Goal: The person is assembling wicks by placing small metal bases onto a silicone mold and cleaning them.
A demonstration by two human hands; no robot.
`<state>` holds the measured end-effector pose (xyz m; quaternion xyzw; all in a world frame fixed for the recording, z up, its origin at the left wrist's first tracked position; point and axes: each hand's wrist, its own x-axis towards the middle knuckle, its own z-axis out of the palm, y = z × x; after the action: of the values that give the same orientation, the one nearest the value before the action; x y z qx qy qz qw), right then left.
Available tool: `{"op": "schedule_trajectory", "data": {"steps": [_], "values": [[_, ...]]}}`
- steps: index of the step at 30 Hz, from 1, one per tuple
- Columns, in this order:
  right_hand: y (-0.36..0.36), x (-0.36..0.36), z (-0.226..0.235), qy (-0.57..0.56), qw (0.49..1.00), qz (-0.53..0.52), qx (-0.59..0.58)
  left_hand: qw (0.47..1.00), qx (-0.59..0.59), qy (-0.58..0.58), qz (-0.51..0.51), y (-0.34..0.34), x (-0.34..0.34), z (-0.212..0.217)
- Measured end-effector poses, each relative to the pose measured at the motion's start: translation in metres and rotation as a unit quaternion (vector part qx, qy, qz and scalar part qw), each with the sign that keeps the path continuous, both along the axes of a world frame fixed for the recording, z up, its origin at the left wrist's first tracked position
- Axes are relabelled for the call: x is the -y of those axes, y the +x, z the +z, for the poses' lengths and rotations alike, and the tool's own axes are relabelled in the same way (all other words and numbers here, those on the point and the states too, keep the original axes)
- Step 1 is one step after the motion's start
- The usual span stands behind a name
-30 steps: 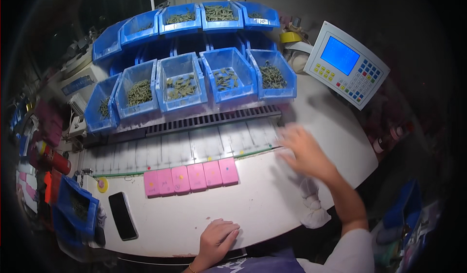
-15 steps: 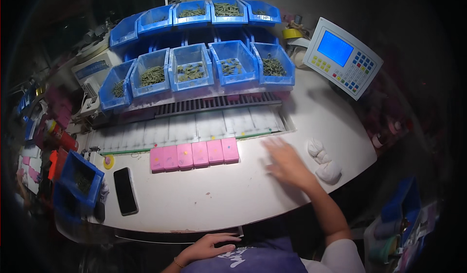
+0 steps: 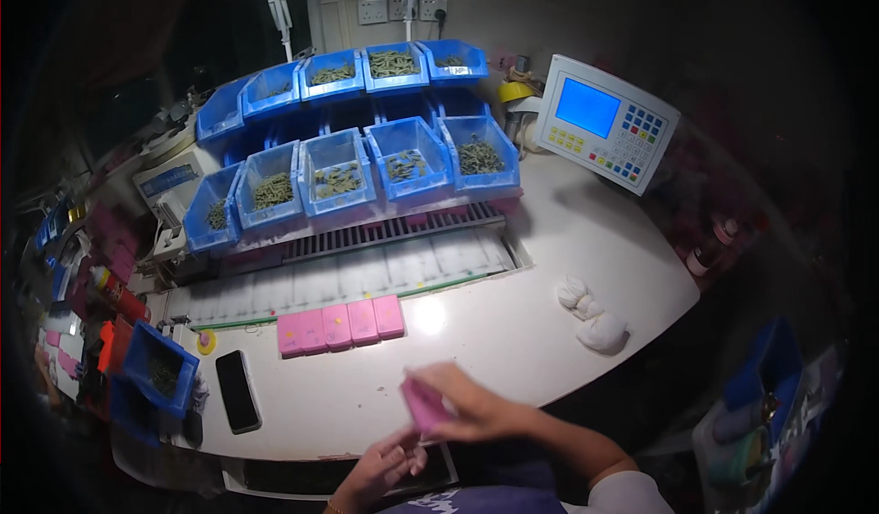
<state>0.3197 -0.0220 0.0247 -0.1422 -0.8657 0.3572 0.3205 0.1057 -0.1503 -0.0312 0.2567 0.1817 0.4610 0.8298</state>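
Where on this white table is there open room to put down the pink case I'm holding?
The widest bare patch of the white table lies between the row of pink cases and the white cloth bundle. Another lies between the keypad unit and that bundle. The left end is crowded by the black phone and a blue bin.

My right hand (image 3: 462,406) reaches in from the lower right, forearm angled across the frame, its fingers (image 3: 430,388) curled and closed around a small pink piece held near my body. My left hand (image 3: 380,466) sits low at the bottom edge, palm turned upward, fingers loosely bent and raised toward the right hand, just beside it; whether the two touch I cannot tell.
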Motion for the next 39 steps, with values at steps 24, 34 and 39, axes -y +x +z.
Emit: {"op": "schedule_trajectory", "data": {"steps": [24,34,39], "values": [[-0.004,0.038,-0.046,-0.447,0.872,-0.153,-0.127,0.671,-0.61,0.306,0.29,0.065,-0.063,0.04],[0.004,0.045,-0.026,-0.358,0.924,-0.131,-0.032,0.745,-0.55,0.241,0.29,0.053,-0.052,0.031],[0.001,0.052,-0.024,-0.392,0.91,-0.125,-0.051,0.724,-0.574,0.246,0.293,0.049,-0.046,0.027]]}}
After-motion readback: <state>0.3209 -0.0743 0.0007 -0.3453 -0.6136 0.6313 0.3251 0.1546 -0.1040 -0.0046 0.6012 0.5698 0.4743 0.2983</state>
